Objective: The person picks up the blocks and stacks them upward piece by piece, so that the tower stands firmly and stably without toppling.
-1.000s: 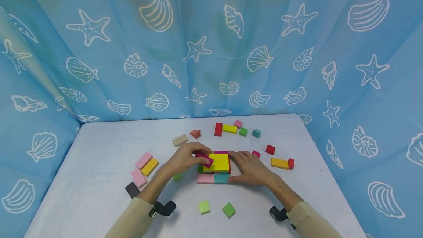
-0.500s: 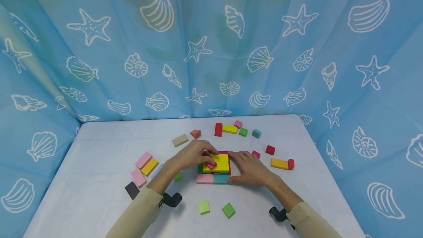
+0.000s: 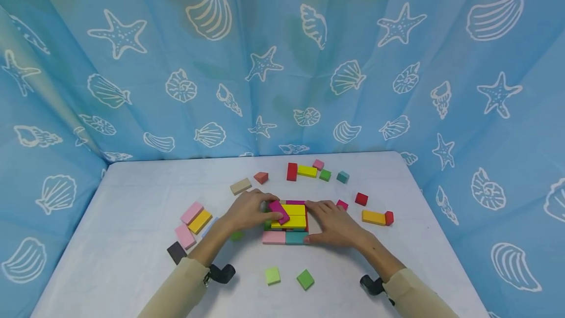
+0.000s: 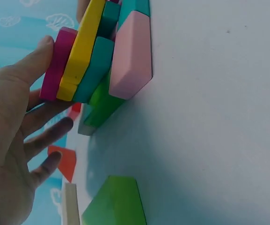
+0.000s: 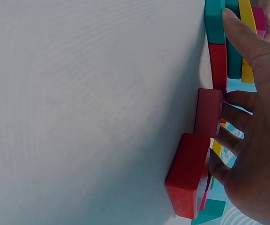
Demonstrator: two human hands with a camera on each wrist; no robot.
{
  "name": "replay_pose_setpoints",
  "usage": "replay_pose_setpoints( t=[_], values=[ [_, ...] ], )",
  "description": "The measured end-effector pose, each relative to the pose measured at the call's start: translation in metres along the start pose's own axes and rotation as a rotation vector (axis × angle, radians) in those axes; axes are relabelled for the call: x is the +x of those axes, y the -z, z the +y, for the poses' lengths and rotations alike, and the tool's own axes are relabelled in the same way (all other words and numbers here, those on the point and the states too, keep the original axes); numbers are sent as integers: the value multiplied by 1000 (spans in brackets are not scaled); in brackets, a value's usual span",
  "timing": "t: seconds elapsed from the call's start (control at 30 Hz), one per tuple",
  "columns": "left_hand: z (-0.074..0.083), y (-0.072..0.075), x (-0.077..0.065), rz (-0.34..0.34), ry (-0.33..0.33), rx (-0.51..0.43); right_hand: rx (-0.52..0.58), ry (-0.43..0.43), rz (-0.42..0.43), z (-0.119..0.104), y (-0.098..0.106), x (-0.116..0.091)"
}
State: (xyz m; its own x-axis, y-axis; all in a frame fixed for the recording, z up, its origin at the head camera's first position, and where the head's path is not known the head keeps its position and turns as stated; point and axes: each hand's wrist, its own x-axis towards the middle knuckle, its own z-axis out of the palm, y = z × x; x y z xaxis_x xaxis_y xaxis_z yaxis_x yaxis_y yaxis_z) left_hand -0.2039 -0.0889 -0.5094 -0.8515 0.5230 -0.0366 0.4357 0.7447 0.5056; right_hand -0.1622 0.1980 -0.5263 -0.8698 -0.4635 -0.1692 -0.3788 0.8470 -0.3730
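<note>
My left hand [image 3: 247, 212] pinches a magenta block [image 3: 279, 212] between thumb and fingers. The block lies at a slant across the left part of two yellow blocks [image 3: 295, 216], the top layer of a low stack. In the left wrist view the magenta block [image 4: 59, 63] sits against the yellow one [image 4: 82, 47], with teal, green and pink blocks lower down. My right hand [image 3: 333, 225] rests beside the stack's right side with fingers spread. Its thumb touches the teal block [image 5: 215, 23], seen in the right wrist view. A pink block [image 3: 273, 238] forms the stack's front left corner.
Pink, orange and dark blocks [image 3: 176, 253] lie to the left. Two green blocks [image 3: 305, 279] are in front. Behind the stack are a red block [image 3: 292, 172], a yellow block [image 3: 306, 171] and several small ones. An orange block [image 3: 373, 217] lies to the right.
My left hand moved right over the yellow blocks, then drew back left. The magenta block it holds has turned and now shows its broad face upward. The right hand stayed in place.
</note>
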Motion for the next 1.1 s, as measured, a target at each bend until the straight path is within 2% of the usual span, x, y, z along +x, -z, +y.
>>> replay_pose_setpoints(
  t=[0.2,0.47,0.63,1.1],
  values=[
    [-2,-1,-1,-58,-72,-122,6,14,9,1,-3,0],
    [-2,-2,1,-111,-110,-215,1,18,12,2,-3,0],
    [-2,-2,2,-117,-134,-233,-3,17,15,2,-2,0],
    [-1,0,2,-149,-113,-264,-2,22,22,1,-2,-1]
  ],
)
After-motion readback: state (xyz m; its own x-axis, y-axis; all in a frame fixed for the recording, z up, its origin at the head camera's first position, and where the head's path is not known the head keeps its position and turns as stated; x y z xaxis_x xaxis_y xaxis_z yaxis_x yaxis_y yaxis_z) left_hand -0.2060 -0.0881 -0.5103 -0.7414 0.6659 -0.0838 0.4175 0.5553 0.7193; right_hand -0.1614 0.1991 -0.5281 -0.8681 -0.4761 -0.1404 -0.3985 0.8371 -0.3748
